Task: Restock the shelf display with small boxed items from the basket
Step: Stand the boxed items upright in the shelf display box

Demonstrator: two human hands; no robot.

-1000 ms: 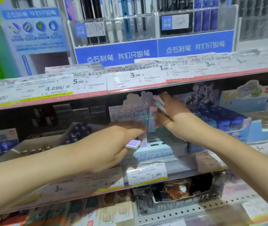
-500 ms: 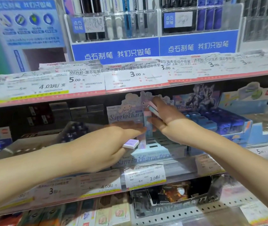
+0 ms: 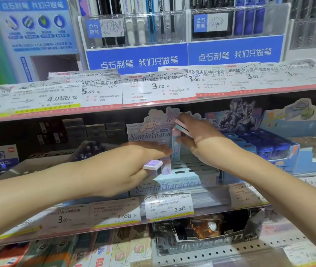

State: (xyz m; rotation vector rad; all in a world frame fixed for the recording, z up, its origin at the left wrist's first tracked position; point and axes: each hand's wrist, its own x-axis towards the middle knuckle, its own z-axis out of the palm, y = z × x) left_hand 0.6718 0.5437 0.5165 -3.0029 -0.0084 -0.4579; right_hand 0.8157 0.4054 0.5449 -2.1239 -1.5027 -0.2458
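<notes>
A pale blue cartoon-character display box (image 3: 174, 185) sits on the middle shelf, its slotted tray mostly bare. My left hand (image 3: 122, 170) reaches into it from the left and grips a small lilac boxed item (image 3: 153, 164) between thumb and fingers, next to another small box standing in the tray. My right hand (image 3: 201, 139) is over the back of the tray, holding a few pink and blue small boxes (image 3: 181, 126) fanned between its fingers, with one pale box (image 3: 176, 145) standing upright below them. No basket is in view.
A blue display box of blue items (image 3: 265, 145) stands right of the tray. Black small boxes (image 3: 87, 132) line the shelf's back left. Price tags (image 3: 168, 206) cover the shelf edges. Pen racks (image 3: 134, 29) stand on the shelf above; a dark carton (image 3: 211, 239) sits below.
Both hands stay at the display box, nearly still; my right hand has shifted slightly lower over the upright box. The camera has drifted a little.
</notes>
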